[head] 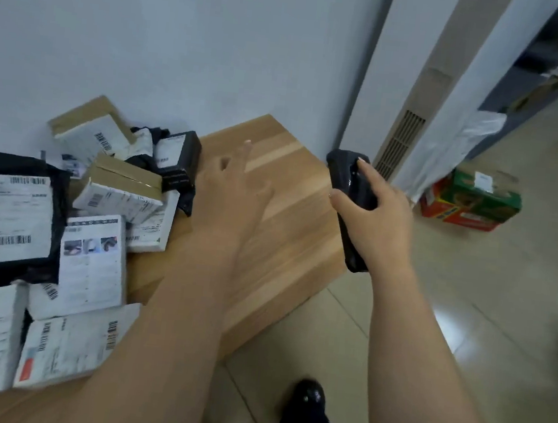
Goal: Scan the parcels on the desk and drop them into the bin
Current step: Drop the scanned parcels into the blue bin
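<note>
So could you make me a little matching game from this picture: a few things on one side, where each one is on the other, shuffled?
Things:
1. black scanner
2. black bag parcel
3. green and red box
4. left hand

Places or states:
A. on the floor by the white unit
B. at the left edge of the desk, white label up
C. open, over the bare wood
D. gripped in the right hand

Pairs: 1-D, 2-B, 3-A, 4-C

Parcel depot: labelled parcels (100,192), shelving (544,67)
</note>
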